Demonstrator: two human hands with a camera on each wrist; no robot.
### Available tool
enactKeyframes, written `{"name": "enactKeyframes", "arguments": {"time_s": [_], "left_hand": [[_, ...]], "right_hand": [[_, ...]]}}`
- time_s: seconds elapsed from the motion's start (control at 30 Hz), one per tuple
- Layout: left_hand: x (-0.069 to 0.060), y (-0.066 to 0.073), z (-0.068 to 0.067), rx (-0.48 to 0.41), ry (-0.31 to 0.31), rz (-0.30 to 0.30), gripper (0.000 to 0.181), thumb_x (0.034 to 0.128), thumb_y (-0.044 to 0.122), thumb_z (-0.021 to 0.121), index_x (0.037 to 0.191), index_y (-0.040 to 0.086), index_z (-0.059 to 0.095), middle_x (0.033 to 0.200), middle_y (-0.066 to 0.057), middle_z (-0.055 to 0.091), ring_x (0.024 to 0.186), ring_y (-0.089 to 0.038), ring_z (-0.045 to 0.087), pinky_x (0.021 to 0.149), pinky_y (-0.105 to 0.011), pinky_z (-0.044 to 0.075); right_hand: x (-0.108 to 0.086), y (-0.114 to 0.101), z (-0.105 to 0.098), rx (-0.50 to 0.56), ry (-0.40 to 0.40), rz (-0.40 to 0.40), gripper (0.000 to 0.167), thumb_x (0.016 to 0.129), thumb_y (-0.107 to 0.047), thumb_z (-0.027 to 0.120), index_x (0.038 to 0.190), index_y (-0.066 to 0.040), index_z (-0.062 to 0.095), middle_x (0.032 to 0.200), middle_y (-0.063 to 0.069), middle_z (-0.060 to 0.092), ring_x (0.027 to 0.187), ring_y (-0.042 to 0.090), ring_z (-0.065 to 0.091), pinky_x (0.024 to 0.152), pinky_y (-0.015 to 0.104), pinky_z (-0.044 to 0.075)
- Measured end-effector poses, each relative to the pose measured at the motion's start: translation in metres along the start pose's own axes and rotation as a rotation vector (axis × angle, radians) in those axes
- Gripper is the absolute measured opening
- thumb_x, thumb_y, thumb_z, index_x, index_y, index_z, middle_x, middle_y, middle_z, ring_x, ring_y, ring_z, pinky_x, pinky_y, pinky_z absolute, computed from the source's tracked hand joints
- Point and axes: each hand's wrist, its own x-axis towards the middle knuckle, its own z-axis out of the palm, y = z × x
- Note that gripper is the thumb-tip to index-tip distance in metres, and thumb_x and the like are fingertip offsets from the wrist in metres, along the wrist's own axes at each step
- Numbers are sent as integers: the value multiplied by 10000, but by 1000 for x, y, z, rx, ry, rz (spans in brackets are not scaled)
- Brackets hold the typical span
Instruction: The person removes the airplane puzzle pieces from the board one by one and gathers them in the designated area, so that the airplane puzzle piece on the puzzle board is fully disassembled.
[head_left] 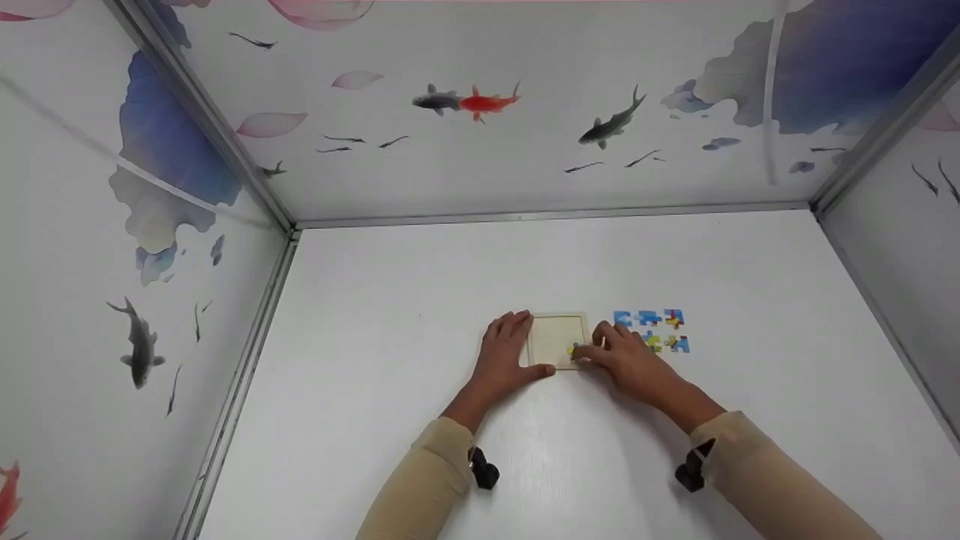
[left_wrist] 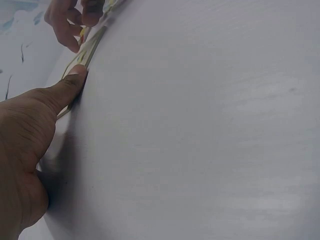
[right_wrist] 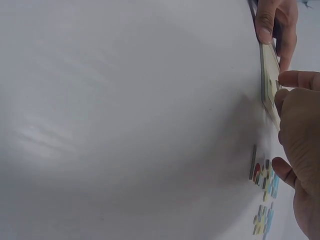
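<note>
A square, light wooden puzzle tray (head_left: 551, 336) lies flat on the white table. My left hand (head_left: 501, 358) holds it from the left, fingers along the left edge near the far corner, thumb (left_wrist: 75, 80) on the near edge. Over the tray's lower right corner, my right hand (head_left: 636, 367) pinches a small jigsaw piece (head_left: 575, 348) with blue and yellow on it. The fingertips cover most of that piece. Just right of the tray lie several loose jigsaw pieces (head_left: 648, 318) in two rows, partly hidden behind my right hand.
The white table (head_left: 420, 300) is bounded by printed wall panels (head_left: 517, 172) with fish and petals, joined by metal rails (head_left: 517, 217). Black wrist devices (head_left: 484, 471) hang by both sleeve cuffs. In the right wrist view, loose pieces (right_wrist: 270, 180) lie below the hand.
</note>
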Motion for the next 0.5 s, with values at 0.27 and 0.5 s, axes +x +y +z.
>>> {"name": "enactKeyframes", "arguments": {"time_s": [0.27, 0.5], "left_hand": [[0, -1, 0, 22, -8, -4, 1067, 959, 649, 770, 1744, 75, 330, 1804, -77, 344, 1686, -397, 254, 1364, -596, 253], [1, 0, 2, 11, -9, -31, 1069, 952, 599, 816, 1746, 78, 326, 1806, -73, 344, 1688, -391, 253, 1365, -587, 259]], "right_hand": [[-10, 5, 0, -18, -4, 39, 414, 1060, -87, 737, 1443, -238, 691, 1185, 65, 573, 1047, 246, 540, 928, 481, 557], [-19, 11, -2, -42, 28, 16, 384, 1029, -42, 767, 1370, -213, 727, 1171, 69, 570, 1012, 225, 516, 880, 462, 544]]}}
